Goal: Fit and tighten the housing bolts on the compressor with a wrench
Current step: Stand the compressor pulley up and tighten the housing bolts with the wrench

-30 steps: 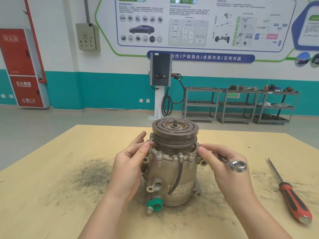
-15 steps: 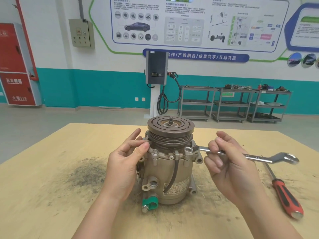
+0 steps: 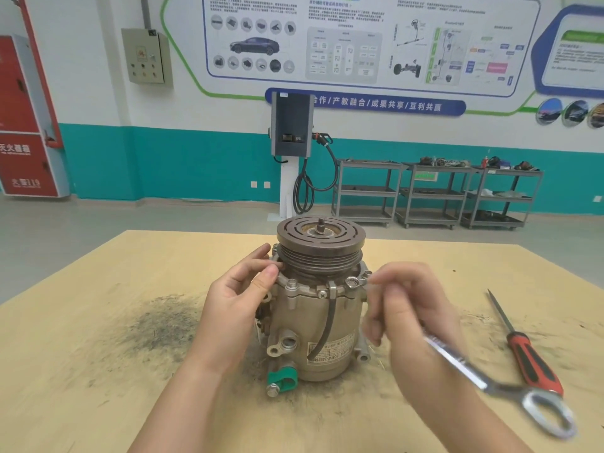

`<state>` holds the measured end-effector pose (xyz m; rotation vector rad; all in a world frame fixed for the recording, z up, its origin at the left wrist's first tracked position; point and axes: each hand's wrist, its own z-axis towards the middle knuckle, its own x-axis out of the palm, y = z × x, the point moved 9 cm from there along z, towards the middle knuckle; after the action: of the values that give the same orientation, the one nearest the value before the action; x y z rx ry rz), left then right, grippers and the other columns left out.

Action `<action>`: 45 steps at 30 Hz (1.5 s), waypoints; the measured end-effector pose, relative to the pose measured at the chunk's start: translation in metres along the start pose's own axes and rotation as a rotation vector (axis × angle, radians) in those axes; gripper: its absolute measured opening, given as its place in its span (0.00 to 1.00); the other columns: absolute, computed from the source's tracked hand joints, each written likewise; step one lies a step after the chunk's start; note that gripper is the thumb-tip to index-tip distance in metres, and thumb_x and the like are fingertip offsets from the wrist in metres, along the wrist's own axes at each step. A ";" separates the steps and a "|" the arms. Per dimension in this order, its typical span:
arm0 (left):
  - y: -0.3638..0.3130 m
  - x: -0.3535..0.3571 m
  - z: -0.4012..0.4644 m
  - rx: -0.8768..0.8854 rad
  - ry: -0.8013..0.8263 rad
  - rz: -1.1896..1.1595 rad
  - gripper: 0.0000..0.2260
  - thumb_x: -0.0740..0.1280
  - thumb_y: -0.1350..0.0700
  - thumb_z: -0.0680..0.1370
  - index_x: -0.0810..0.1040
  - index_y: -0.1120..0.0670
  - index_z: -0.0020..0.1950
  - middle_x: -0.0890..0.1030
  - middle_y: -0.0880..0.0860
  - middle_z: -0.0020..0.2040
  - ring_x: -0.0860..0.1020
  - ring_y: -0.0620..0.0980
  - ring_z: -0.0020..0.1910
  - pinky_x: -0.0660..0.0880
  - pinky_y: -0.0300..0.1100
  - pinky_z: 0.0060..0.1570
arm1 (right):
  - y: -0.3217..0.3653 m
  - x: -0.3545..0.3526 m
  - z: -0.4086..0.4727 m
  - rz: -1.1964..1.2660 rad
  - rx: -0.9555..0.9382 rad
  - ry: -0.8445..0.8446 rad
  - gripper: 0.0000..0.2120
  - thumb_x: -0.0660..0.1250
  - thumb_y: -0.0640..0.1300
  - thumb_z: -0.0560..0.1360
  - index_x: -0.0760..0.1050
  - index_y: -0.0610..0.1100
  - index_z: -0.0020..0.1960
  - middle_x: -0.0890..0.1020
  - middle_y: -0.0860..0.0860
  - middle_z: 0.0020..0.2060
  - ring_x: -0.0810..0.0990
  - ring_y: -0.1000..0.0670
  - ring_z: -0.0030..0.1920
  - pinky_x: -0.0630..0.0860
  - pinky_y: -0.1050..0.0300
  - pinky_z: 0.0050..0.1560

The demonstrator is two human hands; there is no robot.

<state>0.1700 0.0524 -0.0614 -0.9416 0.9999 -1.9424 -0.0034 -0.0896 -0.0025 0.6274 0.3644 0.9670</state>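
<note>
The compressor [image 3: 317,322] stands upright at the middle of the wooden table [image 3: 98,371], its dark pulley [image 3: 320,243] on top. Housing bolts [image 3: 291,284] sit in the flange below the pulley. My left hand [image 3: 238,299] rests against the compressor's left upper side, thumb at the flange, fingers relaxed. My right hand [image 3: 411,318], blurred with motion, grips a silver wrench [image 3: 490,377]. The wrench's ring end sits on a flange bolt [image 3: 353,282] at the right. Its open end points down toward me at the right.
A red-handled screwdriver [image 3: 526,351] lies on the table to the right of the wrench. A dark dirt patch [image 3: 153,325] marks the table left of the compressor. Grey shelf trolleys [image 3: 434,194] and a charging post [image 3: 291,152] stand by the far wall.
My right hand has swung the wrench handle from pointing right toward me, with the ring end staying on the right flange bolt. My left hand stays on the compressor.
</note>
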 end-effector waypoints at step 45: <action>0.014 0.026 -0.018 -0.136 0.067 0.259 0.45 0.79 0.28 0.49 0.54 0.15 0.57 0.66 0.28 0.62 0.75 0.34 0.60 0.77 0.31 0.47 | 0.011 -0.035 0.020 0.488 0.042 -0.300 0.11 0.56 0.34 0.77 0.72 0.47 0.50 0.76 0.46 0.30 0.73 0.48 0.27 0.74 0.57 0.31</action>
<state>0.1471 0.0298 -0.0739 -0.7815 1.2409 -1.7167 -0.0180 -0.1217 0.0205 0.9106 -0.0426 1.3076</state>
